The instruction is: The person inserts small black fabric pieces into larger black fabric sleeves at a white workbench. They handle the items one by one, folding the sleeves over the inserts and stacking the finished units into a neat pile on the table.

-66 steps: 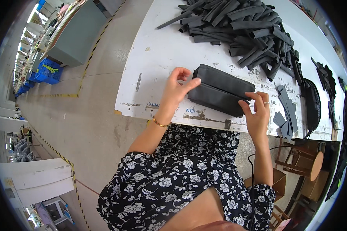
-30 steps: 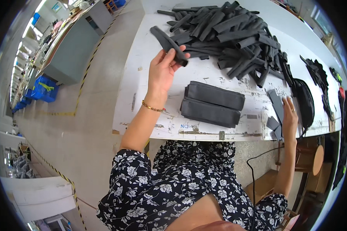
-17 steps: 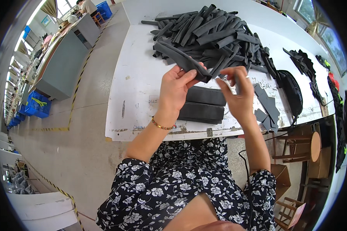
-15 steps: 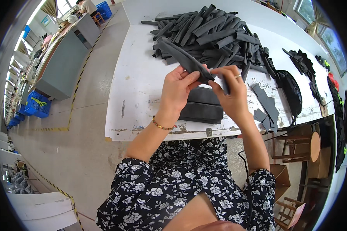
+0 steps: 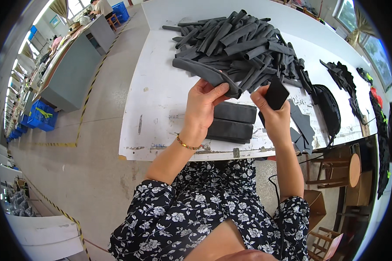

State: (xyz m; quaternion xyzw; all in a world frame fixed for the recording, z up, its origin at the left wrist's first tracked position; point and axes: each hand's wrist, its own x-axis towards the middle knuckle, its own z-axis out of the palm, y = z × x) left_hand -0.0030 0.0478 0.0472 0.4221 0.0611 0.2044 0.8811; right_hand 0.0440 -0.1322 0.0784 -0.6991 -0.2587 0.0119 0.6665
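Work Partly Done, Most Material Loose

The left hand (image 5: 203, 102) pinches a dark grey fabric tube (image 5: 198, 68) between thumb and fingers, near the end closest to the right hand; the tube slants up and away to the left, above the table (image 5: 150, 91). The right hand (image 5: 272, 115) is closed on a flat dark card (image 5: 277, 93), its corner standing above the fingers. The hands are near each other but apart, and I see a gap between card and tube, so I judge this piece unfinished. Whether anything lies inside the tube I cannot tell.

Below and partly behind the hands, two flat stacks, the rear stack (image 5: 236, 112) and the front stack (image 5: 231, 132), lie side by side and squared up. I take these for the finished portion, though I cannot count their layers. Beyond them, the heap of loose tubes (image 5: 248, 43) spreads in disorder across the far part of the table and looks much larger than both stacks together; I read it as the portion left, which puts the work at an early stage. To the right, a few grey cards (image 5: 301, 124) lie overlapping beside a black pouch-like object (image 5: 326, 108). They seem far fewer than the loose tubes.
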